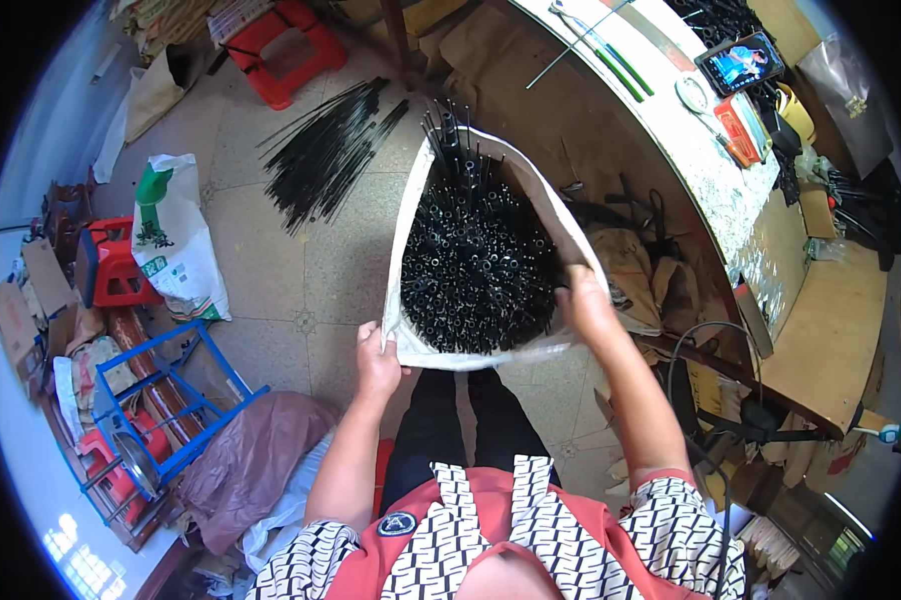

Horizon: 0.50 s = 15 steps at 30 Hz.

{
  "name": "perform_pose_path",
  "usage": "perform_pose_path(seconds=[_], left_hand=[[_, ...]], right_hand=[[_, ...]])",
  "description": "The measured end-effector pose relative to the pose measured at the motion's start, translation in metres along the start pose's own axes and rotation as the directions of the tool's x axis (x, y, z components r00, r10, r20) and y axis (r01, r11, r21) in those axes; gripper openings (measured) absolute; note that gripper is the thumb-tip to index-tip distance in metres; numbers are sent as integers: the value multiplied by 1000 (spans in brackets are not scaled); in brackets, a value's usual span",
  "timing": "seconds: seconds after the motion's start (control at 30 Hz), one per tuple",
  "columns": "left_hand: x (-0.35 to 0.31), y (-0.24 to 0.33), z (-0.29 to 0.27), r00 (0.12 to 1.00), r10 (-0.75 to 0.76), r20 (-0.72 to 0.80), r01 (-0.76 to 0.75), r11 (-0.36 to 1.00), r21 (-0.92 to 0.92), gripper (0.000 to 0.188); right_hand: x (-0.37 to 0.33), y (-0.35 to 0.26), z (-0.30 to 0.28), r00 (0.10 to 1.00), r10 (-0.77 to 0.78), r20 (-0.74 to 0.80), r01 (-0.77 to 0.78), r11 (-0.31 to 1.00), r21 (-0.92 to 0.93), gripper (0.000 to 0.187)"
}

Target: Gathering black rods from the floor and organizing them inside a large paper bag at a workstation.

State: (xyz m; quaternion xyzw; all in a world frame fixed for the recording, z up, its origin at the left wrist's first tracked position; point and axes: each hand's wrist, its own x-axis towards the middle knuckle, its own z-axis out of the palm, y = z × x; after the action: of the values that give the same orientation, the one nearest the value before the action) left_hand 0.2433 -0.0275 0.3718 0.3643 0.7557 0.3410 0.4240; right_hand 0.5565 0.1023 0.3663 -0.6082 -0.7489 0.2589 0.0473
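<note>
An open white woven sack (395,262) stands in front of me, its mouth spread wide. It is packed with many thin black rods and tubes (476,265), upright with their ends facing up; some longer ones stick out past the far rim. At the near left corner, my left hand (378,362) is closed on the sack's rim. My right hand (588,305) grips the rim on the right side, its thumb showing inside the mouth and the other fingers mostly hidden. More loose black rods (326,155) lie fanned out on the floor beyond the sack, to the left.
A worktable (661,110) curves along the right, bearing a phone (739,64), pliers and an orange-and-white box. Red stools (286,50) stand at the far left and left. A white printed bag (186,240), a blue metal frame (176,400) and a purple-brown sheet (256,460) occupy the left side.
</note>
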Motion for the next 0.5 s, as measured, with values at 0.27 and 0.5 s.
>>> perform_pose_path(seconds=[0.27, 0.5], left_hand=[[-5, 4, 6, 976, -147, 163, 186, 947, -262, 26], [-16, 6, 10, 971, -222, 91, 240, 887, -394, 25]], right_hand=[[36, 58, -6, 988, 95, -126, -83, 992, 95, 17], [-2, -6, -27, 925, 135, 356, -4, 939, -344, 63]])
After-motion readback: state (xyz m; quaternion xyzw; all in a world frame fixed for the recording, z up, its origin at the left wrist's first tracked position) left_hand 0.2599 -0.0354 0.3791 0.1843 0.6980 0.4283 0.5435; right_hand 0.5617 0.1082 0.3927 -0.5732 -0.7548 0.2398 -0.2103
